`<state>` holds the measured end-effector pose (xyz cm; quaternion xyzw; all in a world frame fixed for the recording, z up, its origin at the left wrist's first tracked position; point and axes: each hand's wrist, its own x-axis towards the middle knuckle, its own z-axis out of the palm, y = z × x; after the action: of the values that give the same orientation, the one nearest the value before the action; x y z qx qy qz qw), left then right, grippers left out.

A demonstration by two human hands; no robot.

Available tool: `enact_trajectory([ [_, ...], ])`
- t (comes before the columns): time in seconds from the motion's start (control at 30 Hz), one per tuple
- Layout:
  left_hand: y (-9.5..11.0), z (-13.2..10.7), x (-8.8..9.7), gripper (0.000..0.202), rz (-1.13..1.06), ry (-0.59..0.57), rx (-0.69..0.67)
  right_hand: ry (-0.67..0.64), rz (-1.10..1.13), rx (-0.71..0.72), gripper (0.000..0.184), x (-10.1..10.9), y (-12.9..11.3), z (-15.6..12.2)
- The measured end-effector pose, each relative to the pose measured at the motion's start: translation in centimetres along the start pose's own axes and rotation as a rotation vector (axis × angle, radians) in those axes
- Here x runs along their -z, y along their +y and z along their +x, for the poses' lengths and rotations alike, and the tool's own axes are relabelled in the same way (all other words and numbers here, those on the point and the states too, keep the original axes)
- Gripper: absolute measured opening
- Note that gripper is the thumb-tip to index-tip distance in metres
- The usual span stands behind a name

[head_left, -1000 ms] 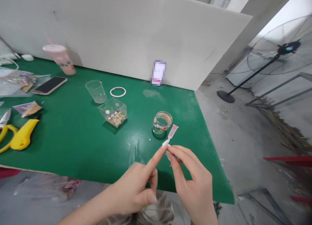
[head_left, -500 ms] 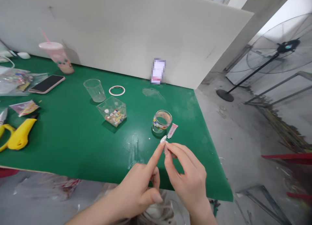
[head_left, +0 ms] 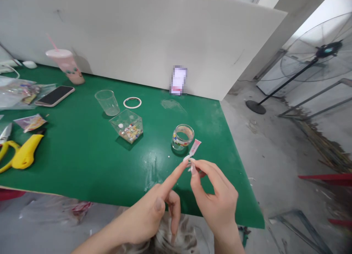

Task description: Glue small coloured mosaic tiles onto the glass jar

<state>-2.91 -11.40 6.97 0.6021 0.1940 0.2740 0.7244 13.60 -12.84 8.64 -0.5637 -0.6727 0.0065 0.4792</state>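
My left hand [head_left: 154, 210] points its index finger forward; the other fingers are bent and nothing is held in it. At that index fingertip, my right hand [head_left: 217, 195] has thumb and index finger brought together in a pinch. Whatever may be between them is too small to make out. Just beyond the fingertips lies a small pink and white tube [head_left: 195, 147]. Beside the tube stands a clear glass cup [head_left: 180, 144] with a band of coloured tile pieces around its side. To the left is a clear angular container [head_left: 131, 133] holding small coloured pieces.
A clear plastic cup [head_left: 107, 103] and a white ring [head_left: 132, 102] lie behind the container. Yellow-handled scissors [head_left: 24, 153], a phone [head_left: 55, 96], plastic bags [head_left: 16, 92] and a pink tumbler [head_left: 67, 66] occupy the left. A white board [head_left: 137, 37] borders the back.
My left thumb has drawn back and up against the hand, while its index finger stays extended. The right hand has shifted slightly to the right, its thumb tip now showing.
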Motion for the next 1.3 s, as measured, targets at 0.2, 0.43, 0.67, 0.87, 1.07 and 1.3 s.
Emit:
enact_trajectory([
  [0.2, -1.1, 0.0, 0.2, 0.092, -0.390, -0.036, -0.003, 0.015, -0.001, -0.024, 0.020, 0.3, -0.1, 0.4],
  [0.43, -0.1, 1.0, 0.7, 0.090, -0.974, -0.300, -0.073, -0.020, 0.066, -0.075, 0.019, 0.9, -0.4, 0.2],
  [0.67, 0.7, 0.9, 0.4, 0.094, -1.268, -0.398, -0.199, -0.095, 0.219, -0.119, 0.025, 0.8, -0.8, 0.1],
  [0.87, 1.0, 0.7, 0.5, 0.095, -1.234, -0.365, -0.208, -0.176, 0.425, -0.235, 0.028, 0.9, -0.9, 0.0],
  [1.07, 1.6, 0.3, 0.8, 0.094, -1.128, -0.232, -0.095, -0.176, 0.409, -0.345, 0.012, 1.1, -0.9, -0.1],
  [1.3, 0.9, 0.1, 3.7, 0.071, -0.553, 0.232, 0.109, -0.313, 0.242, -0.632, 0.031, 3.4, 3.5, -4.3],
])
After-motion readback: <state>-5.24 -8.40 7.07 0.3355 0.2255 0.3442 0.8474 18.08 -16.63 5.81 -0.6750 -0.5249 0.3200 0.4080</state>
